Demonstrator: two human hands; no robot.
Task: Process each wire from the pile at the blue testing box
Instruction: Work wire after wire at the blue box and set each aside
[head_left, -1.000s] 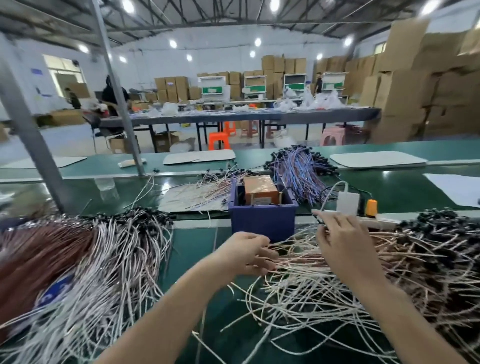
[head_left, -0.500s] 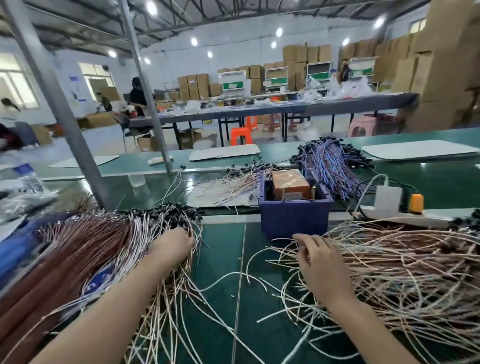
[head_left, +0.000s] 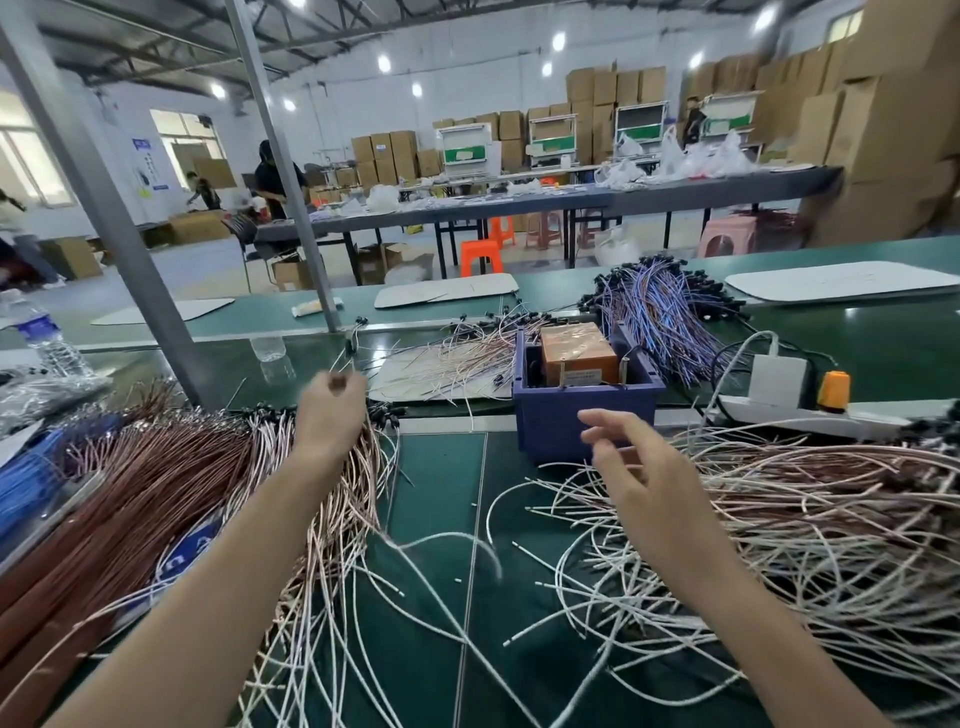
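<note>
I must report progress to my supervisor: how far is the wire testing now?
Done, it seems: a neat bundle lies on the left. In hand: nothing clear; the left hand curls above that bundle, blurred, and the right hand hangs open near the blue box. Left: a large tangled pile on the right.

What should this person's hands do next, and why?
Likely, lower the right hand onto the loose pile on the right and pinch one wire. That hand hangs open and empty in front of the blue testing box, beside that pile; the left hand is over the left pile, its grip blurred.
</note>
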